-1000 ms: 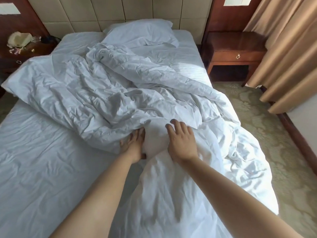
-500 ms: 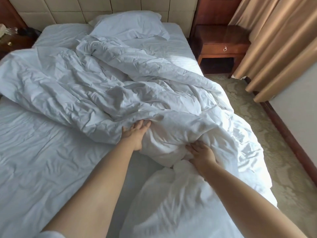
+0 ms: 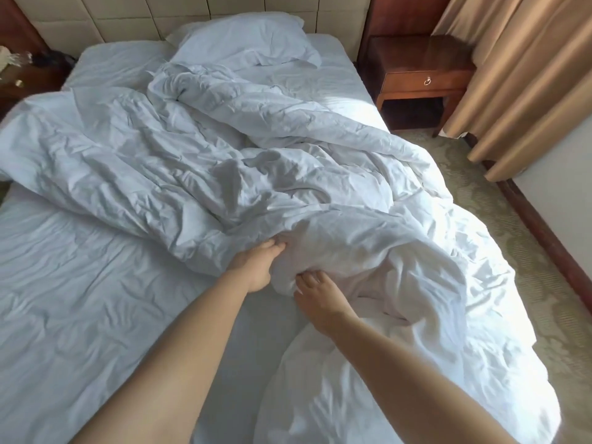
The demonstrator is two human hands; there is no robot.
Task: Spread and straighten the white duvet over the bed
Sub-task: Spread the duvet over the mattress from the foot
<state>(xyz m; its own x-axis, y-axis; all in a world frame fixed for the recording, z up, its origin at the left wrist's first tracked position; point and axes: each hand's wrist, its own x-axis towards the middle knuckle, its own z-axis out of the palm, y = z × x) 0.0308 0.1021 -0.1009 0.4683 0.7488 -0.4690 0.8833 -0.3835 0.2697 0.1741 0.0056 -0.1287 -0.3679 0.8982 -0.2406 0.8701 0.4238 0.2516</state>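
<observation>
The white duvet (image 3: 198, 161) lies crumpled in a diagonal heap across the bed (image 3: 73, 299), from the far left edge down to the near right corner, where it hangs over the side. My left hand (image 3: 256, 267) grips a thick fold at the duvet's near edge, fingers curled into the cloth. Just to its right, my right hand (image 3: 320, 298) pinches the same bunched fold from below, its fingertips buried in the fabric. The left half of the mattress shows only the wrinkled bottom sheet.
A white pillow (image 3: 246, 40) lies at the padded headboard (image 3: 128, 17). A wooden nightstand (image 3: 419, 72) stands right of the bed, beige curtains (image 3: 519, 75) beyond it. Patterned carpet (image 3: 528, 267) runs along the right side. Another nightstand with clutter (image 3: 19, 68) sits far left.
My right hand slid from flat on top of the fold down to its underside and now pinches it. My left hand closed on the fold. The duvet bunched up between them.
</observation>
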